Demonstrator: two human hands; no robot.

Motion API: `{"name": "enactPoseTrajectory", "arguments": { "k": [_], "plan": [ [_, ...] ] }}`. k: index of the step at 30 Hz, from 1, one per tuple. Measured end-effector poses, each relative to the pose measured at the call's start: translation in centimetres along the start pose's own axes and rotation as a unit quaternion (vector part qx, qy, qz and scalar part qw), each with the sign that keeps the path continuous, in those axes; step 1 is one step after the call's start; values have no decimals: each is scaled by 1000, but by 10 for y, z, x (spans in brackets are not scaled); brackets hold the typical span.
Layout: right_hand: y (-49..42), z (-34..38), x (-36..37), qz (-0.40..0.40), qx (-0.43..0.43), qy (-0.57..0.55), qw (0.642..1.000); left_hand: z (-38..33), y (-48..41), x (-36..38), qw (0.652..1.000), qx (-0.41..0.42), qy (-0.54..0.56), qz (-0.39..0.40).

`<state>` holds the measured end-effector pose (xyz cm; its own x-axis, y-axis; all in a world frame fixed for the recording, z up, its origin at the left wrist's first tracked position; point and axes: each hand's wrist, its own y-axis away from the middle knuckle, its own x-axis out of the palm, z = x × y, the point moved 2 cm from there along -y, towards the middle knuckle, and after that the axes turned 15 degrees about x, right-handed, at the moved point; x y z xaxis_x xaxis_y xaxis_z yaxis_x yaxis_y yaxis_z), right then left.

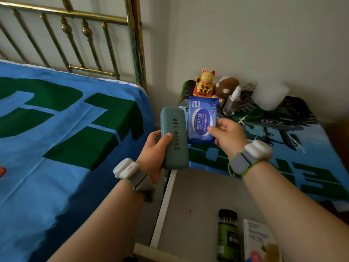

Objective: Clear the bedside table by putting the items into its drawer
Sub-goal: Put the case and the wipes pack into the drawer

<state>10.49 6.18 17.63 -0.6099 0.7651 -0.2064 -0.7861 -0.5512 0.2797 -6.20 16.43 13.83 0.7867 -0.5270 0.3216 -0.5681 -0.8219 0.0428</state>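
My left hand (154, 150) grips a long teal-green case (174, 137) with dark lettering, held upright above the gap between bed and table. My right hand (225, 135) holds a blue pack of wet wipes (202, 118) by its lower right corner, just right of the case. Both are above the front left of the bedside table (283, 140), which is covered with a blue and green cloth. Below my arms the open drawer (188, 201) shows a grey floor. A dark green bottle (227, 235) and a white box (258, 241) lie in the drawer.
On the table's back stand a gold lucky cat figure (205, 83), a brown plush toy (226, 86), a silver spray bottle (233, 101) and a white translucent cup-like object (269, 95). A bed with blue and green cover (66, 129) and brass headboard (85, 35) lies left.
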Motion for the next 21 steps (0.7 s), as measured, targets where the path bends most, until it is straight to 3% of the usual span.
{"name": "enactPoseTrajectory", "arguments": {
  "k": [8, 21],
  "plan": [
    [76, -62, -53, -3, 78, 87, 993, 11, 48, 8, 987, -74, -116, 85],
    [105, -164, -107, -26, 207, 154, 966, 85, 95, 28, 911, -206, -277, 224]
  ]
}}
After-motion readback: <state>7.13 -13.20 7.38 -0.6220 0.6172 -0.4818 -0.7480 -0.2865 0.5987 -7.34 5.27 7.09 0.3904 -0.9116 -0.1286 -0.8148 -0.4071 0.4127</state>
